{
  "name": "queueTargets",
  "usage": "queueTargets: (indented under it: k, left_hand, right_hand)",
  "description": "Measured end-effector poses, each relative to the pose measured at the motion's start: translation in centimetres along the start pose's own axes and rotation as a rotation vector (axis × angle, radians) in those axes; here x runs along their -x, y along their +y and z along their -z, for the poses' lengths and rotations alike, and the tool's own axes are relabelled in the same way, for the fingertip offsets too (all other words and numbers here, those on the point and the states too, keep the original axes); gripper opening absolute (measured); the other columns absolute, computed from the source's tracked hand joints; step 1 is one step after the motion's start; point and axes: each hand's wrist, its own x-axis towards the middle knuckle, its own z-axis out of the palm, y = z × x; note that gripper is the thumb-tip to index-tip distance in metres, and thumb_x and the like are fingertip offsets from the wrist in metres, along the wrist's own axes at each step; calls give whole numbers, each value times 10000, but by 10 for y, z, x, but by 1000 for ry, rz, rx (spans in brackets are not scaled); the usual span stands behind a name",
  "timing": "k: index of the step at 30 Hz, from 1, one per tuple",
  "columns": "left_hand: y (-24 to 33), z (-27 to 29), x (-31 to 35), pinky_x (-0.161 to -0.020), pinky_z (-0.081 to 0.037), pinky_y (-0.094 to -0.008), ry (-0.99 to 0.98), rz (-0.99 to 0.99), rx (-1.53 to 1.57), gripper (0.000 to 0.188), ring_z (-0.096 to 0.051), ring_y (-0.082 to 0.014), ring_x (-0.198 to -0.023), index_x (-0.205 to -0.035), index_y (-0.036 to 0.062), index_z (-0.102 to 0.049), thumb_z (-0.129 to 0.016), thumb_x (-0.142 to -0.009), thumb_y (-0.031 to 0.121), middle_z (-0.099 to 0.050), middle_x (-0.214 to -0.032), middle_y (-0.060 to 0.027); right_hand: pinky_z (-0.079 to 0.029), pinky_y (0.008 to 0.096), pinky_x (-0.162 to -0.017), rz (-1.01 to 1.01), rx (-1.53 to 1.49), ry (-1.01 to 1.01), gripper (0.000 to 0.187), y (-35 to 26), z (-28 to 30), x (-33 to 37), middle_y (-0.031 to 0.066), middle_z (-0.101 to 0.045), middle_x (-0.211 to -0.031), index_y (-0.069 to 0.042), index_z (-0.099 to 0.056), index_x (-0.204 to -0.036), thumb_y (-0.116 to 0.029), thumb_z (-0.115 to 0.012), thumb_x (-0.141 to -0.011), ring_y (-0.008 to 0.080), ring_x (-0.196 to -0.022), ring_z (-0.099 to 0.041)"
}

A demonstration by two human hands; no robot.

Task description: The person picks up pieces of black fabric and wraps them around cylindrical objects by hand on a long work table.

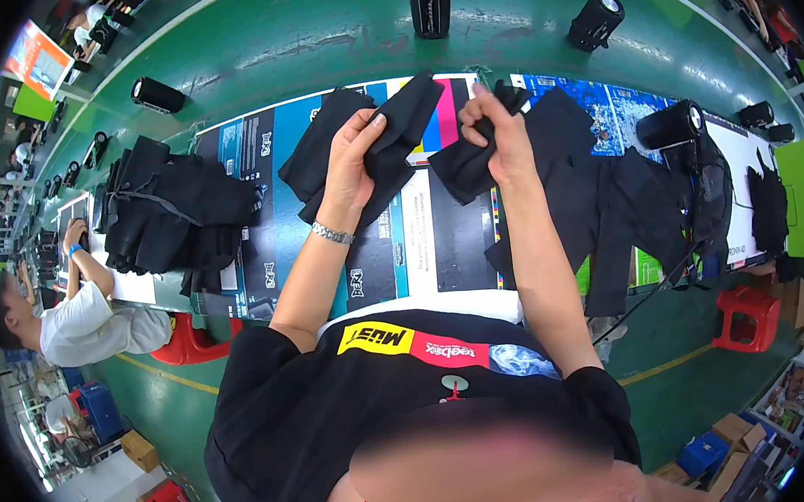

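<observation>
My left hand (pixel 355 156), a metal watch at its wrist, pinches a flat black fabric piece (pixel 402 128) by its near edge. Another black fabric piece (pixel 310 159) lies under and beside it. My right hand (pixel 498 132) has its fingers curled in, with a smaller black fabric piece (pixel 460 169) hanging or lying at its left side; its grip on that piece is partly hidden. Right of this hand, more black fabric (pixel 560 158) is spread over the table. Both hands are above the middle of the printed table covering (pixel 375 263).
A heap of black fabric pieces (pixel 167 208) is piled at the left. Black cylinders stand or lie across the green surface, one (pixel 430 3) straight ahead and one (pixel 671 124) at the right. A co-worker (pixel 95 313) sits at the far left. A red stool (pixel 747 318) stands at the right.
</observation>
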Motion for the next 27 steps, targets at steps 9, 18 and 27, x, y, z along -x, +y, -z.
queueTargets:
  k: [9,18,27]
  left_hand:
    - [-2,-32,8,-844,-470,-230,95,-319,-282,123,-605,-105,-951,-864,-21,-649,-624,-901,93,-627,-1183,-89]
    - [56,-44,13,-911,-469,-298,-70,-259,-79,330,-574,-206,-1118,-1157,-35,-564,-469,-990,233,-593,-1173,-115]
    - [56,-35,2,-881,-486,-249,-384,167,-227,316,-607,-103,-975,-1127,-2,-583,-611,-912,228,-625,-1055,-60]
  right_hand:
    - [-207,191,-399,-66,240,-101,235,2,-41,21,13,-621,-753,-4,-646,-1023,-125,-709,-831,7,-457,-372]
    - [-227,207,-393,23,179,-312,159,-28,-59,35,14,-585,-809,-1,-614,-980,32,-618,-825,47,-471,-405]
    - [-446,190,-570,224,723,-361,137,-64,-73,52,12,-616,-777,-1,-649,-925,10,-691,-796,77,-659,-577]
